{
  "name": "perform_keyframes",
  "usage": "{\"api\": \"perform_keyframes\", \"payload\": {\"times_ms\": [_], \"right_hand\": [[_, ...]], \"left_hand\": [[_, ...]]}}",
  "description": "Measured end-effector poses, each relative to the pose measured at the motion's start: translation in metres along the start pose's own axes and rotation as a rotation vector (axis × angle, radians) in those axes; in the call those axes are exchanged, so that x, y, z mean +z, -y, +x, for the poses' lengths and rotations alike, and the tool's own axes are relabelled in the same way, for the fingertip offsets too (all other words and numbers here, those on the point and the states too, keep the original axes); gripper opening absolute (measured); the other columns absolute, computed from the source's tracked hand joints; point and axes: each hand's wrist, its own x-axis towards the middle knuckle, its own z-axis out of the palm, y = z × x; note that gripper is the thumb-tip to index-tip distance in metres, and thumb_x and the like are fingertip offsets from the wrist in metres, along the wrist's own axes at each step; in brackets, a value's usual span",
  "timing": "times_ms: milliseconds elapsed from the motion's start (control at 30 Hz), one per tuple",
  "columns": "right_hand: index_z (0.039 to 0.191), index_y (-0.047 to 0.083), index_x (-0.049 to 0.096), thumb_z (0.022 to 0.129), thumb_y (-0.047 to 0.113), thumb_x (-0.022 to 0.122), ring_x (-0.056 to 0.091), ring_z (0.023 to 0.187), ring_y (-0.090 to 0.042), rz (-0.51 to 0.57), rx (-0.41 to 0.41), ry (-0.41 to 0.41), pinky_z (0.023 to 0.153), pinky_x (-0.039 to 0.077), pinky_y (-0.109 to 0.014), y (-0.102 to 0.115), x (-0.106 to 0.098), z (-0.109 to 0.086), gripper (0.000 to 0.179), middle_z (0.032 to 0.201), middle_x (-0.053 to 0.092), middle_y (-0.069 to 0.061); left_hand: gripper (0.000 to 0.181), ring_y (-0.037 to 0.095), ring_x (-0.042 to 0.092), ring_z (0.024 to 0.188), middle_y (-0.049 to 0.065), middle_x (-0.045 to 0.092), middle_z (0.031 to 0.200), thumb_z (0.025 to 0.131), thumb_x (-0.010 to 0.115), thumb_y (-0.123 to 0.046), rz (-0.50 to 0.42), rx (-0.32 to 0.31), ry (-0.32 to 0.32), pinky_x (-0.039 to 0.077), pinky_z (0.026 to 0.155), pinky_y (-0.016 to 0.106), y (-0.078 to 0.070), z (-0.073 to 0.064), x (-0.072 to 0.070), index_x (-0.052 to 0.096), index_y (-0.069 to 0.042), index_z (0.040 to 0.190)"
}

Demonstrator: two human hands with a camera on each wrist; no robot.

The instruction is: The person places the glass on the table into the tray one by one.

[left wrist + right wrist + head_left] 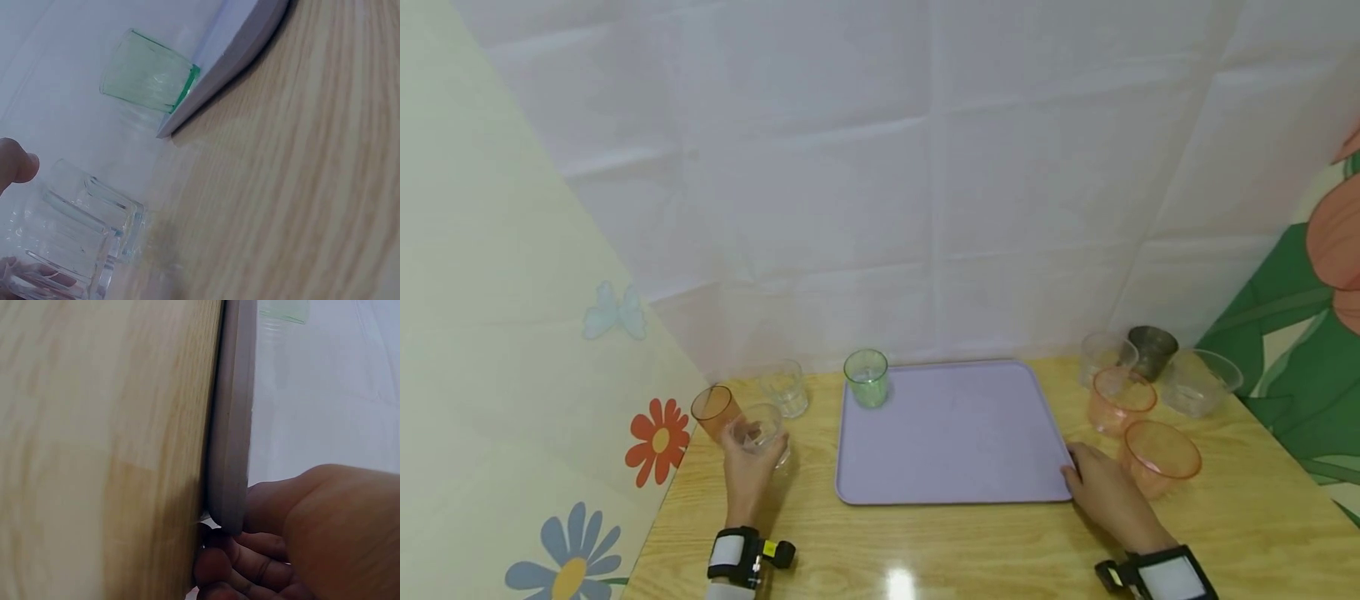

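My left hand (751, 446) is curved around a clear glass (764, 423) at the left of the table. In the left wrist view the thumb (19, 165) lies near its upper side, and fingers show through the glass. An orange glass (713, 407) stands just left of this hand, and another clear glass (787, 392) behind it. A purple tray (955, 442) lies mid-table, with a green glass (867, 382) upright on its far-left corner. My right hand (1108, 487) grips the tray's near-right corner, thumb above the rim, fingers beneath.
Right of the tray stand two orange bowls (1163, 458), clear containers (1198, 387) and a dark cup (1152, 350). The nearer orange bowl is close beside my right hand. A pale wall (880, 208) rises behind the wooden table (985, 550).
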Motion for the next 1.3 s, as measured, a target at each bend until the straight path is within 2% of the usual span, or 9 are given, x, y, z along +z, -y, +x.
{"api": "perform_keyframes", "payload": {"times_ms": [167, 367, 633, 900, 1167, 1300], "right_hand": [[0.104, -0.01, 0.059, 0.084, 0.006, 0.067, 0.062, 0.083, -0.038, -0.002, -0.006, 0.0, 0.066, 0.051, -0.054, 0.0, 0.0, 0.0, 0.027, 0.09, 0.064, -0.022], [0.104, -0.01, 0.058, 0.085, 0.006, 0.066, 0.062, 0.083, -0.039, -0.009, -0.003, 0.015, 0.067, 0.051, -0.055, -0.003, -0.002, 0.002, 0.026, 0.09, 0.064, -0.023], [0.104, -0.01, 0.059, 0.084, 0.005, 0.066, 0.062, 0.083, -0.039, -0.01, -0.007, 0.01, 0.068, 0.051, -0.055, -0.004, -0.002, -0.001, 0.026, 0.09, 0.064, -0.022], [0.106, -0.011, 0.058, 0.084, 0.005, 0.066, 0.062, 0.086, -0.041, -0.008, 0.003, 0.01, 0.071, 0.051, -0.057, -0.005, 0.002, -0.003, 0.028, 0.093, 0.064, -0.025], [0.106, -0.012, 0.058, 0.084, 0.004, 0.066, 0.062, 0.085, -0.041, 0.003, -0.008, 0.003, 0.07, 0.051, -0.057, -0.002, 0.0, -0.001, 0.028, 0.092, 0.064, -0.025], [0.105, -0.011, 0.059, 0.084, 0.005, 0.066, 0.062, 0.085, -0.04, 0.003, -0.015, -0.007, 0.07, 0.052, -0.056, 0.0, 0.0, -0.001, 0.028, 0.092, 0.065, -0.024]], "left_hand": [[0.084, 0.028, 0.047, 0.11, 0.017, 0.052, 0.118, 0.074, 0.083, -0.02, -0.021, 0.016, 0.0, 0.043, 0.089, 0.042, -0.007, -0.002, 0.004, 0.03, 0.001, 0.135], [0.083, 0.032, 0.047, 0.11, 0.022, 0.053, 0.119, 0.074, 0.083, -0.022, -0.006, 0.055, -0.002, 0.044, 0.09, 0.051, -0.012, -0.005, 0.011, 0.03, 0.003, 0.134], [0.086, 0.027, 0.048, 0.11, 0.02, 0.054, 0.121, 0.073, 0.084, -0.026, 0.017, 0.055, 0.009, 0.044, 0.09, 0.048, -0.015, -0.007, 0.016, 0.03, 0.0, 0.135], [0.086, 0.028, 0.048, 0.11, 0.015, 0.054, 0.12, 0.073, 0.084, -0.03, -0.006, 0.048, 0.028, 0.047, 0.089, 0.047, -0.021, -0.007, 0.022, 0.032, -0.003, 0.135], [0.087, 0.028, 0.048, 0.111, 0.016, 0.054, 0.12, 0.071, 0.085, -0.031, 0.004, 0.068, 0.041, 0.042, 0.098, 0.051, -0.025, -0.003, 0.033, 0.033, -0.003, 0.135], [0.087, 0.026, 0.049, 0.11, 0.013, 0.054, 0.118, 0.071, 0.085, -0.031, 0.019, 0.071, 0.035, 0.043, 0.097, 0.051, -0.027, -0.002, 0.037, 0.033, -0.002, 0.135]]}}
